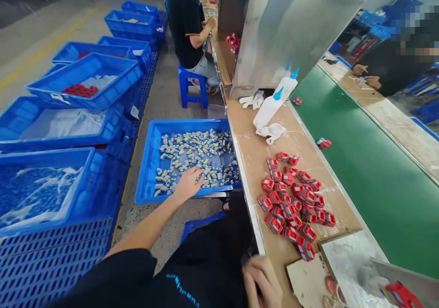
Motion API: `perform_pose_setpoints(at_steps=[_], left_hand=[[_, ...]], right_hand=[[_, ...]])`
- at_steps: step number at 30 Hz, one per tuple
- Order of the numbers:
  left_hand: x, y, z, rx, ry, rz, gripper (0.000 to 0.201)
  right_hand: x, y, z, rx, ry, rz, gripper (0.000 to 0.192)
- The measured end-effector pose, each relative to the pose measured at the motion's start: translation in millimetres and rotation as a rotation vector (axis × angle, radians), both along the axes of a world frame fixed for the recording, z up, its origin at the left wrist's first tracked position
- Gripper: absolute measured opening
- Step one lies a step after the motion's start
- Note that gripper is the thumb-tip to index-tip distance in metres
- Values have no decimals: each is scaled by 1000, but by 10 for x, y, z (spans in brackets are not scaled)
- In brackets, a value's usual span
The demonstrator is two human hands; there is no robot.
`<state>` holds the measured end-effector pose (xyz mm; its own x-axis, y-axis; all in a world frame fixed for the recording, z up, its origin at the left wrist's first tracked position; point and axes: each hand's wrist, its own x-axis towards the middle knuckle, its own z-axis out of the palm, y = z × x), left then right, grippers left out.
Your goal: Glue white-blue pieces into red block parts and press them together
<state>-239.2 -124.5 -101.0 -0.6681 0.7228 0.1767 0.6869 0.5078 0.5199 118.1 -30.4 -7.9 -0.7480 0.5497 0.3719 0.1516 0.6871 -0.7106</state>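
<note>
My left hand (188, 183) reaches over the near side of a blue plastic bin (147, 161), its fingers stretched out at the small grey, blue and yellow pieces (192, 150) spread inside. Nothing shows gripped in it. Close to my body, my right hand (262, 283) is at the table's near edge with its fingers curled; whatever they may hold is hidden. Ahead of that hand, many small red toy car bodies (288, 202) lie in a loose group on the brown tabletop (250, 138).
Two white squeeze bottles (269, 111) with blue tips stand by crumpled white gloves (274, 132) and a metal panel (274, 38). Right of the table runs a green belt (360, 161) carrying red cars. Stacked blue bins (85, 79) line the left. Co-workers sit ahead (187, 24) and across.
</note>
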Motion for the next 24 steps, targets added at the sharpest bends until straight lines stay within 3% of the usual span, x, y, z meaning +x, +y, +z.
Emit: perform_pose_setpoints(at_steps=[2, 4, 7, 10, 14, 19, 22, 24], left_hand=[[21, -485, -144, -129, -29, 2, 28], [51, -821, -243, -243, -53, -5, 28], [46, -1077, -324, -377, -78, -17, 23], [-56, -1215, -318, -468, -92, -25, 28], [-209, -1516, -204, -557, -113, -40, 32], [-263, -1888, -129, -634, -135, -72, 31], [-266, -1864, -100, -645, -181, -47, 41], [-257, -1745, -43, -678, -247, 48, 47]], right_hand=[[-350, 18, -285, -41, -110, 84, 16], [-693, 65, -586, -38, -168, 81, 19], [-1176, 220, -1009, 22, -272, 69, 32], [-1536, 460, -1311, 30, -354, 7, 40], [-1691, 733, -1491, 13, -379, -97, 45], [-1624, 764, -1568, -2, -428, -118, 40], [-1631, 744, -1595, -10, -460, -109, 40], [-1667, 748, -1603, -15, -477, -116, 38]])
